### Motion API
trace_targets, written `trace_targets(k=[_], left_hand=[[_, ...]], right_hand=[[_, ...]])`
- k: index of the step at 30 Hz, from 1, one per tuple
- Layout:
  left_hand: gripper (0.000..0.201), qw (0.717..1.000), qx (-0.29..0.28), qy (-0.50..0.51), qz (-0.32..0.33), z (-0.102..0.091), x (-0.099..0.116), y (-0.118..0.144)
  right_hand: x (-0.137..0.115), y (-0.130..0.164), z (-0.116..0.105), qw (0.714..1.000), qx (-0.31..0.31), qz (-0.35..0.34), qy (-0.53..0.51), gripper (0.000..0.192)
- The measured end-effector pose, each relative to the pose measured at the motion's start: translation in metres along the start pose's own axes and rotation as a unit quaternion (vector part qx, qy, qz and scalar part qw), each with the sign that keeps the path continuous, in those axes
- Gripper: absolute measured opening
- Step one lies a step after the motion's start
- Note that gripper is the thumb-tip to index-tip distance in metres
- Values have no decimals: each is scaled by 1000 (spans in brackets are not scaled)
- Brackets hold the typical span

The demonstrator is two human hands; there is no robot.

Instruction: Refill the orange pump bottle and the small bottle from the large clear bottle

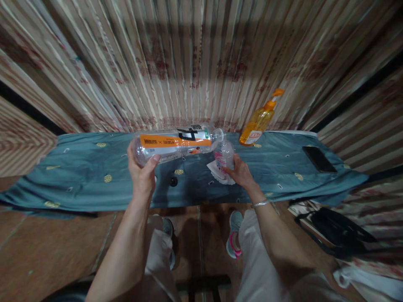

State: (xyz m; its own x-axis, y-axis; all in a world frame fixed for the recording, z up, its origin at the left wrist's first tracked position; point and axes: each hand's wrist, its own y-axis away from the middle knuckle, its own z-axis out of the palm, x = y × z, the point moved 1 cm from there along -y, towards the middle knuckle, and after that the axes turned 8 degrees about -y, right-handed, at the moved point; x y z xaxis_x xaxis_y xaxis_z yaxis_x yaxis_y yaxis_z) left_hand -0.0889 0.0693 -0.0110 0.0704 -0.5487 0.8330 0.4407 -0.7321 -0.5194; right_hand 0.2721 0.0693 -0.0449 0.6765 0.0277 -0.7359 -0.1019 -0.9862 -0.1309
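The left hand [142, 170] holds a large clear bottle [178, 142] near its base, the fingers [154, 159] wrapped around it. This bottle lies nearly level in the air above the bench [85, 176], which is covered with a blue-grey cloth. It carries an orange label, and its open mouth points toward a small clear bottle [226, 154], touching or almost touching the top of it (I cannot tell which).

The small clear bottle stands upright on the bench and has a pink label. The right hand [241, 173] grasps it low down, the fingers closed around its lower part. A white crumpled wrapper [217, 172] lies under and just beside the small clear bottle, on the side of the left hand. A small dark cap [173, 181] lies on the cloth, near the left hand and apart from the small clear bottle.

Behind the small clear bottle, toward the curtain, an orange pump bottle [258, 121] stands tilted at the back edge of the bench. A black phone [319, 159] lies flat on the cloth, well apart from the small clear bottle, on the far side from the left hand.
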Motion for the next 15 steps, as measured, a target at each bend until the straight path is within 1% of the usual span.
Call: trace_targets(k=[3,7,15], left_hand=[[98,1000,-12,-8,1,0,1,0],[101,1000,-18,-18,6,0,3,0],[102,1000,-12,11,-4,3,6,0]], right_hand=[[1,0,1,1000,5,-9,-8,41],[2,0,1,1000,8,-18,-18,42],[-1,0,-1,1000,0,-15,-12,39]])
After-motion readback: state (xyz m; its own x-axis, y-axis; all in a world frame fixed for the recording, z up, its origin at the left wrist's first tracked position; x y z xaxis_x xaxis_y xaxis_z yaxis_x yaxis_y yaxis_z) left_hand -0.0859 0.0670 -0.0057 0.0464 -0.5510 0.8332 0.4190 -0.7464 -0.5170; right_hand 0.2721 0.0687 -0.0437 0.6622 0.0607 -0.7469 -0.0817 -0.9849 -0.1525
